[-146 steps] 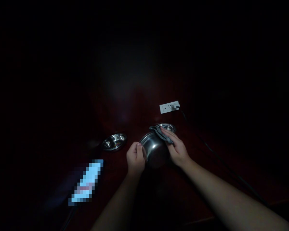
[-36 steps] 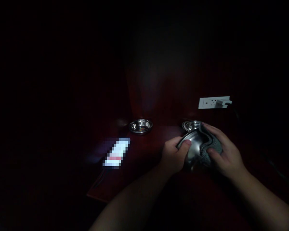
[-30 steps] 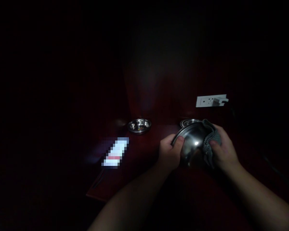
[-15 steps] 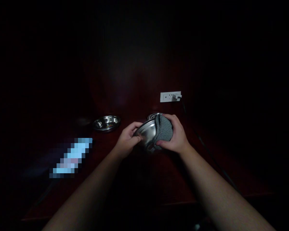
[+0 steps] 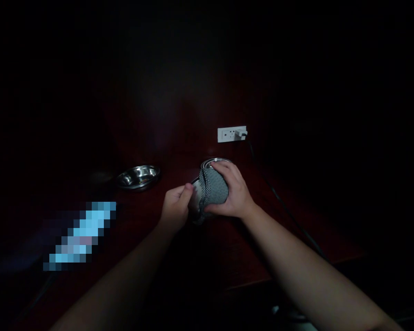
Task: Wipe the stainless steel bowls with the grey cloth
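My left hand (image 5: 177, 208) grips the left edge of a shiny metal bowl (image 5: 196, 197), its thumb on top near the rim. A grey textured cloth (image 5: 216, 187) covers the right part of this bowl. Wrapped round the cloth, my right hand (image 5: 235, 189) presses it against the metal from the right. Both hands hold the bowl tilted above the dark red table. Most of the bowl is hidden by the cloth and my fingers. Just behind it, the rims of other metal bowls (image 5: 215, 160) show in part.
Further left stands a metal bowl (image 5: 138, 177) with something small and yellowish inside. A blurred-out lit screen (image 5: 81, 236) lies at the left. On the back wall is a white socket (image 5: 227, 134) with a plug, and a dark cable (image 5: 286, 207) runs down the table's right side.
The bowl has turned in my hands so the cloth now faces me more and less metal shows. My left thumb has shifted up. The whole view has moved slightly to the right.
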`<action>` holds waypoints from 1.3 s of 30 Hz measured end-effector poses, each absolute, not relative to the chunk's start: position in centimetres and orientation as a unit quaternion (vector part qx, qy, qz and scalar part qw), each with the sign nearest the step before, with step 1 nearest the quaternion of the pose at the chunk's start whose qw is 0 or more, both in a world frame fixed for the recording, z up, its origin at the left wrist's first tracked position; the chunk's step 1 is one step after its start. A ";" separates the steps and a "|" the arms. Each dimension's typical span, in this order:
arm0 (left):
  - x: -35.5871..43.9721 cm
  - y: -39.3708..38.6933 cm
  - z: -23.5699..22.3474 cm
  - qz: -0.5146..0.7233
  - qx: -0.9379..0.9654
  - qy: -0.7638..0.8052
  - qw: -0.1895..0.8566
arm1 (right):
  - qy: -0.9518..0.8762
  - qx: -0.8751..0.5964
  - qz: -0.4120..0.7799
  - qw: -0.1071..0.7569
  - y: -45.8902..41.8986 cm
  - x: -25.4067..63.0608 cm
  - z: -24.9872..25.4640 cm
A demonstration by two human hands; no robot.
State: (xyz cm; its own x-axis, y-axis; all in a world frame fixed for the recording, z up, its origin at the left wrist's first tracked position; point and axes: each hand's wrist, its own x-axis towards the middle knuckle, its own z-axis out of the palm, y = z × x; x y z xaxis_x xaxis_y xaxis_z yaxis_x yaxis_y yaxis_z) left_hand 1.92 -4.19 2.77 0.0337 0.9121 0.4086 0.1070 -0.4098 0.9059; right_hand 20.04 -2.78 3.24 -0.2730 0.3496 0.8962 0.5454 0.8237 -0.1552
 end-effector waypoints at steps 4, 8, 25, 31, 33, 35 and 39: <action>2.5 -4.2 2.1 0.590 0.578 0.409 0.388 | -0.789 -0.289 -0.061 0.539 -2.2 20.1 2.7; 2.7 -4.2 1.6 0.619 0.547 0.396 0.401 | -0.755 -0.306 -0.001 0.580 -1.6 19.9 1.9; 1.0 -3.3 1.9 0.574 0.701 0.332 0.262 | -0.699 -0.328 0.045 0.634 -0.1 20.5 0.7; 0.5 -3.5 1.8 0.550 0.734 0.335 0.215 | -0.721 -0.310 -0.008 0.620 -0.3 20.7 1.2; 0.4 -3.5 1.7 0.550 0.727 0.337 0.236 | -0.729 -0.309 -0.013 0.610 -0.5 20.6 1.3; 0.3 -3.4 1.6 0.555 0.708 0.337 0.279 | -0.739 -0.309 -0.012 0.598 -0.6 20.6 1.5; 0.5 -3.2 1.6 0.549 0.670 0.326 0.379 | -0.751 -0.314 -0.012 0.581 -0.7 20.7 1.6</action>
